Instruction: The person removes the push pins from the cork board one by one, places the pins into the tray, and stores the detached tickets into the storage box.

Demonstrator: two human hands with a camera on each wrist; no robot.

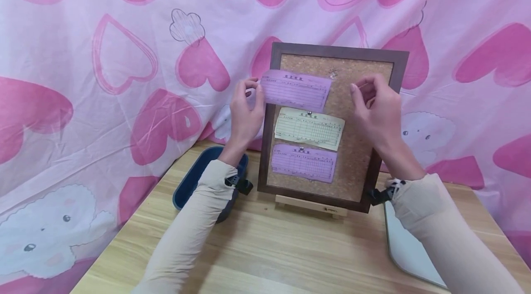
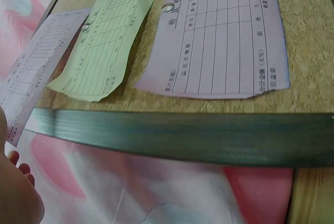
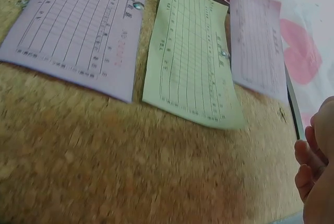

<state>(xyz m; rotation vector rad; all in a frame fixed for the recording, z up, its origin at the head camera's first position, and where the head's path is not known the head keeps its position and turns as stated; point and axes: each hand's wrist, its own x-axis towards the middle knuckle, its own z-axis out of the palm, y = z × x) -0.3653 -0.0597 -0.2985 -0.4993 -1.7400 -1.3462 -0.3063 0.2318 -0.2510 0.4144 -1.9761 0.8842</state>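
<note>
My left hand [image 1: 247, 109] pinches a loose purple receipt slip [image 1: 296, 90] by its left end, in front of the upper part of a framed cork board [image 1: 356, 165]. Below it, a pale green slip [image 1: 309, 130] and another purple slip [image 1: 304, 163] are fixed to the cork, each by a pin at its top edge. My right hand [image 1: 379, 112] is raised before the board's right side, thumb and fingers bent inward. Whether anything small sits between its fingertips is hidden. A little cluster of pins [image 1: 333, 73] sits on the cork between the held slip and my right hand.
The board leans on a small wooden easel [image 1: 311, 206] on a wood-grain table [image 1: 265, 257]. A dark blue tray [image 1: 199, 169] stands behind my left forearm. At right lies a pale flat panel [image 1: 410, 248], partly under my right arm. A heart-patterned cloth [image 1: 137, 54] hangs behind.
</note>
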